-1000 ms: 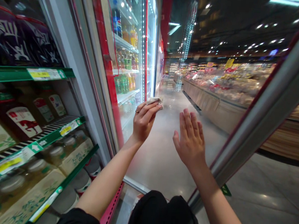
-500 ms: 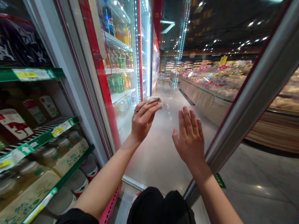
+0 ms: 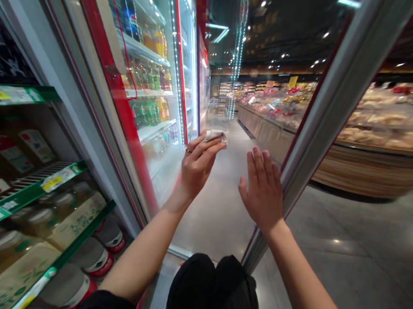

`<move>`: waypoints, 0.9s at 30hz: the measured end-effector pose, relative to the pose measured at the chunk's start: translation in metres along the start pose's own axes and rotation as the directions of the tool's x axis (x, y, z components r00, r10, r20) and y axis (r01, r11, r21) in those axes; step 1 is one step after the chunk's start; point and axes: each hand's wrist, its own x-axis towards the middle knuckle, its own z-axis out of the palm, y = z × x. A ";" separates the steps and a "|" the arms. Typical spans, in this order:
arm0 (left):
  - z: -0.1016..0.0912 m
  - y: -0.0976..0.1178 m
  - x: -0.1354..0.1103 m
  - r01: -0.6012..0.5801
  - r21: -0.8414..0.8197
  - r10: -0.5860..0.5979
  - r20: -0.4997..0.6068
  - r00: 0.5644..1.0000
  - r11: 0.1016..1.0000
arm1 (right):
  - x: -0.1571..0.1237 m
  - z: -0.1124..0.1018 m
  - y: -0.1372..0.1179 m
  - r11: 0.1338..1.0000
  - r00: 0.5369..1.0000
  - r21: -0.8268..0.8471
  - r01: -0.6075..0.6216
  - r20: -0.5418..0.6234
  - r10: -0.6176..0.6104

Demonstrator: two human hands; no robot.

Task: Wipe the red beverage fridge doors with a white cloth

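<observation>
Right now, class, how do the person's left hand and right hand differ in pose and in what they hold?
The left hand pinches a small white wad in its fingertips; the right hand holds nothing. The left hand's fingers curl, the right hand's lie straight. The left hand wears a ring; the right hand shows none. Both are bare and raised before the glass door.

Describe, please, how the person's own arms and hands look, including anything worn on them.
The left forearm and right forearm are bare, with no watch or bracelet showing. The left hand wears a thin ring on one finger; the right hand shows no ring or glove. At the left upper arm, black cloth shows, perhaps a short sleeve.
</observation>
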 end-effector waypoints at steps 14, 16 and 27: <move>0.017 0.022 -0.004 -0.030 -0.003 0.030 0.017 0.999 1.000 | -0.009 -0.014 0.014 0.999 0.998 -0.019 0.040 -0.042 -0.041; 0.017 0.023 0.002 -0.012 -0.020 0.012 0.002 1.000 1.000 | -0.010 -0.017 0.016 0.999 0.998 -0.028 0.047 -0.036 -0.048; 0.041 0.042 0.007 -0.096 -0.002 0.096 -0.034 0.995 0.995 | -0.020 -0.021 0.026 0.999 0.994 -0.044 0.001 -0.114 -0.006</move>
